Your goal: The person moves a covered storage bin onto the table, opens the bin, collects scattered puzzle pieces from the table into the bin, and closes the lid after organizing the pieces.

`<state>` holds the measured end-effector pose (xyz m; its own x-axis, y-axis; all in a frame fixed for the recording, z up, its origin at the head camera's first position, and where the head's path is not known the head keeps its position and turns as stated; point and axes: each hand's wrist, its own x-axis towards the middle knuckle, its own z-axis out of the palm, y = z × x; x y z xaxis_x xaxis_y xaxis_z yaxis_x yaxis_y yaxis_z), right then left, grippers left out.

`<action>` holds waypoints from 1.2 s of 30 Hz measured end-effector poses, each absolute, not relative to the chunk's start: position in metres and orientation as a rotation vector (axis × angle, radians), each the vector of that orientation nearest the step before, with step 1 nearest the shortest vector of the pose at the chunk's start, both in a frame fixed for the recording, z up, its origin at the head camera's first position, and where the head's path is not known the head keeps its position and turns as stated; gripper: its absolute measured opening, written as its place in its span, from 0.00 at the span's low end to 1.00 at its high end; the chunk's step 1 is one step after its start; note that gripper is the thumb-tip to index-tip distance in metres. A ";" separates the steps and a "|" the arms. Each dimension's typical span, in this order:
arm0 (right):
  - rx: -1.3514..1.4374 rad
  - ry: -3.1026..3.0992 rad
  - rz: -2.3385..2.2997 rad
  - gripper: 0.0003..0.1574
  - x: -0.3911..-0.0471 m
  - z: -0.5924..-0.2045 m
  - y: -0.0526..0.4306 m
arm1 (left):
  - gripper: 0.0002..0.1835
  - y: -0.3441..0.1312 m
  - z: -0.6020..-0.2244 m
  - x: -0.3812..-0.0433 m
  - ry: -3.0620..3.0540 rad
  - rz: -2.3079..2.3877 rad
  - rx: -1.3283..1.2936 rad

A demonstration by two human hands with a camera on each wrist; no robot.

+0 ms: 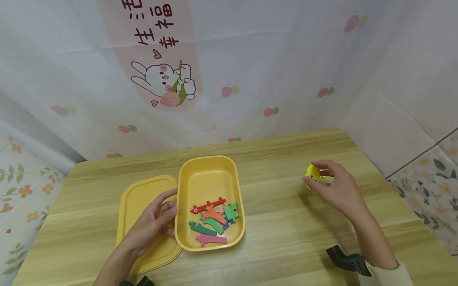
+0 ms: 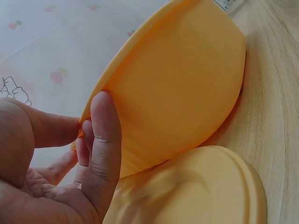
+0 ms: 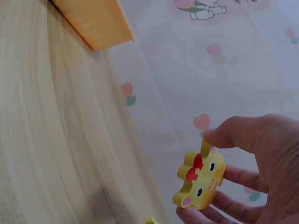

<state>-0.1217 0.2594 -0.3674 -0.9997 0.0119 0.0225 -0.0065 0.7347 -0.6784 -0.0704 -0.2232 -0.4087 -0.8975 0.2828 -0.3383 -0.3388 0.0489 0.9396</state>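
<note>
My left hand [image 1: 154,222] grips the left rim of a yellow plastic box [image 1: 241,222], thumb on the edge and fingers against the outer wall in the left wrist view. Inside the box lie several loose puzzle pieces, among them a red strip [image 1: 200,208], an orange piece [image 1: 214,215], a green piece [image 1: 231,212] and a pink piece [image 1: 212,239]. Over the table's right side, my right hand [image 1: 338,190] pinches a yellow animal-head puzzle piece [image 3: 205,179] between thumb and fingers. It bears a face and a red bow.
A yellow lid [image 1: 132,206] lies on the wooden table [image 1: 272,234] left of the box, partly beneath my left hand and forearm. At the lower edge of the right wrist view, a small yellow bit [image 3: 150,220] shows. Behind the table hangs a patterned curtain [image 1: 250,59].
</note>
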 end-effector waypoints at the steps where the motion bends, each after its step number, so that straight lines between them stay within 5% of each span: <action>1: -0.007 -2.900 1.149 0.37 -0.122 -0.367 0.259 | 0.36 -0.223 -0.409 -0.070 1.899 1.901 -0.057; 36: 0.108 -2.790 1.720 0.33 -0.117 -0.369 0.217 | 0.36 -0.223 -0.410 -0.071 1.892 1.904 -0.064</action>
